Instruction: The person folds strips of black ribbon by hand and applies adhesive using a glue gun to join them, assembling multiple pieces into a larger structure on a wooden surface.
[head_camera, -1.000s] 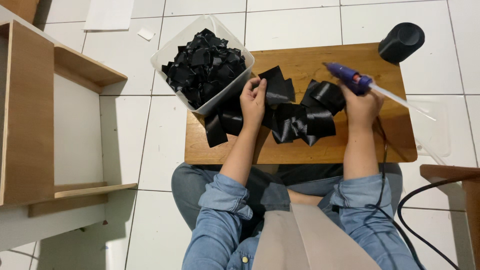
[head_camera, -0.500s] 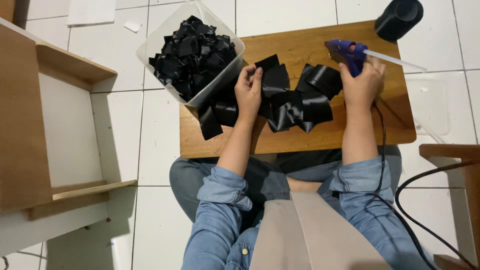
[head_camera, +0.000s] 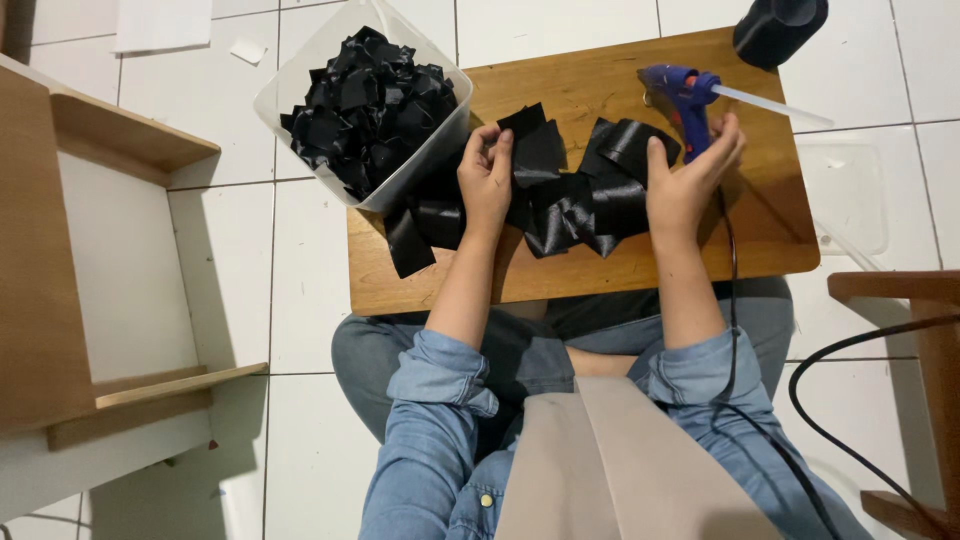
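Glossy black ribbon pieces (head_camera: 575, 195), blue glue gun (head_camera: 682, 98), brown wooden board (head_camera: 600, 85), white floor tiles (head_camera: 230, 240).

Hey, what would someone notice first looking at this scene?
Probably the black ribbon pieces spread over the wooden board, with the left hand and right hand resting on them. Next, the clear tub heaped with black pieces at the board's upper left corner, and the blue glue gun by the right hand's fingertips.

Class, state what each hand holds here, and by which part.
Left hand pinches a black satin ribbon piece by its edge; right hand rests on ribbon, holding nothing.
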